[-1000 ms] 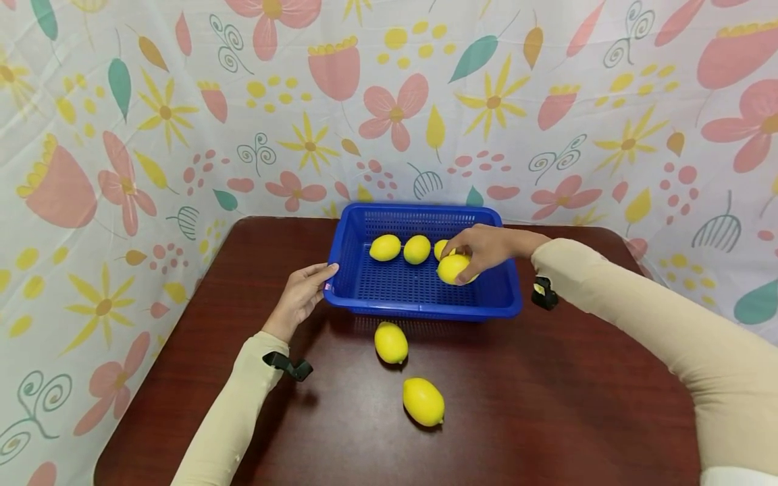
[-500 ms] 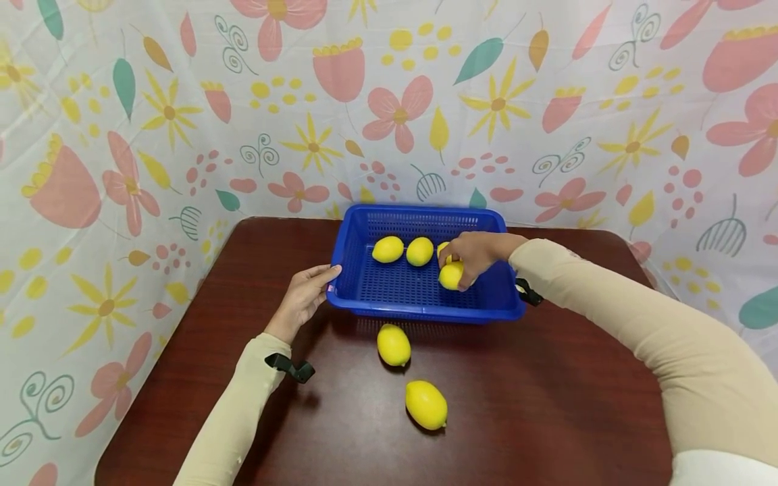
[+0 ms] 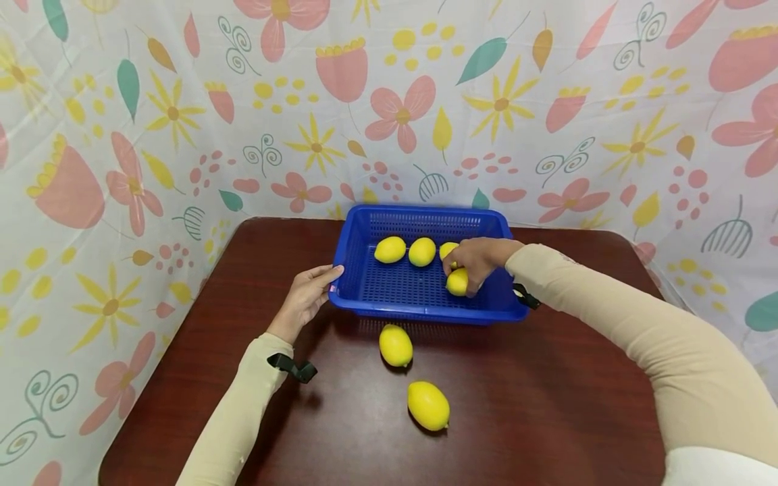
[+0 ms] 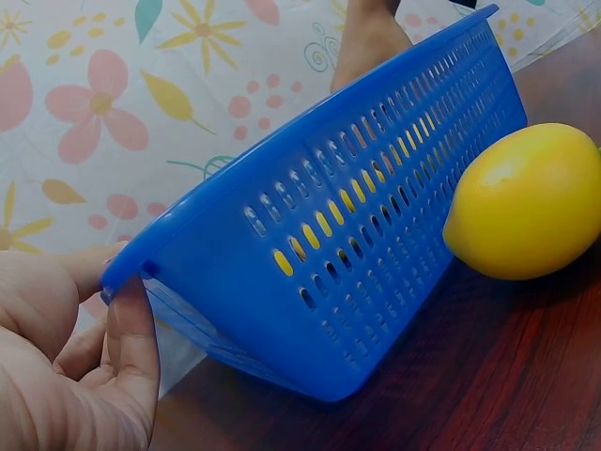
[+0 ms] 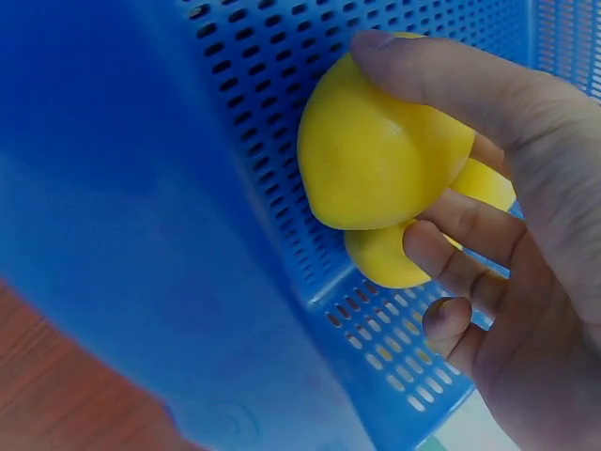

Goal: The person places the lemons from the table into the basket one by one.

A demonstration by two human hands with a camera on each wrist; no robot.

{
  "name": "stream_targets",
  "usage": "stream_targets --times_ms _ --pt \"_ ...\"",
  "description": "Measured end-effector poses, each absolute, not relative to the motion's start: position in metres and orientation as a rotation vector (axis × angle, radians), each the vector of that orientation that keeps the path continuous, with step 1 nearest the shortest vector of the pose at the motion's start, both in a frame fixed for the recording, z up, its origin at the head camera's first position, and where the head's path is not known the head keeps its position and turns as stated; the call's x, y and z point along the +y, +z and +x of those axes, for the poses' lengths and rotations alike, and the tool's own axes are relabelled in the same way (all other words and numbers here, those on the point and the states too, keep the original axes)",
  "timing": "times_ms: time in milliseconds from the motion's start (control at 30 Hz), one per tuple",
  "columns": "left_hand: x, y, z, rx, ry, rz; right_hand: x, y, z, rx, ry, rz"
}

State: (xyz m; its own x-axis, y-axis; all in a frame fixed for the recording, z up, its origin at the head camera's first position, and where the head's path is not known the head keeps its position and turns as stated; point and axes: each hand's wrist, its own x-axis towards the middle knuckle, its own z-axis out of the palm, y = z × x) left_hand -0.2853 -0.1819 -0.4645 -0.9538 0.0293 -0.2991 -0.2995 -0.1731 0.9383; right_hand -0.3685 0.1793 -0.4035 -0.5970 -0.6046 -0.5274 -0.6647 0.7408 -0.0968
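Observation:
My right hand reaches into the blue plastic basket and grips a lemon low inside it, toward the right end. In the right wrist view, thumb and fingers lie on either side of that lemon; another lemon shows behind it. A row of lemons sits at the basket's back: one at left, a middle one, and a right one partly hidden by my hand. My left hand pinches the basket's left rim, thumb on top and fingers below, also plain in the left wrist view.
Two lemons lie on the dark wooden table in front of the basket: a nearer one and one close to the basket wall. A flower-patterned cloth hangs behind the table and along its sides.
My right hand has lowered its lemon deeper into the basket. The left hand keeps its hold on the rim. The whole head view has shifted slightly.

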Motion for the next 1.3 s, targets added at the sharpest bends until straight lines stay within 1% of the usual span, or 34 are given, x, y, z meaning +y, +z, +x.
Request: stream_targets --times_ms 267,467,600,733,967,1133,1300 --pt "-0.179 -0.466 -0.283 1.858 2.241 -0.309 0.185 -0.405 -0.361 2.392 0.162 -0.963" --pt "-0.177 -0.466 -0.283 1.841 2.268 -0.307 0.191 -0.383 -0.351 2.466 0.094 -0.974" --pt "-0.178 -0.465 -0.283 1.846 2.262 -0.304 0.198 -0.366 -0.335 2.590 -0.002 -1.015" --pt "-0.179 -0.464 -0.283 1.859 2.248 -0.313 0.205 -0.354 -0.310 2.773 -0.132 -1.052" --pt "-0.181 -0.462 -0.284 1.849 2.257 -0.316 0.201 -0.351 -0.246 3.055 -0.424 -0.927" --pt "-0.180 -0.461 -0.283 1.856 2.244 -0.332 0.191 -0.362 -0.200 3.150 -0.645 -0.921" --pt "-0.178 -0.462 -0.281 1.864 2.246 -0.329 0.181 -0.384 -0.163 3.218 -0.798 -0.993"
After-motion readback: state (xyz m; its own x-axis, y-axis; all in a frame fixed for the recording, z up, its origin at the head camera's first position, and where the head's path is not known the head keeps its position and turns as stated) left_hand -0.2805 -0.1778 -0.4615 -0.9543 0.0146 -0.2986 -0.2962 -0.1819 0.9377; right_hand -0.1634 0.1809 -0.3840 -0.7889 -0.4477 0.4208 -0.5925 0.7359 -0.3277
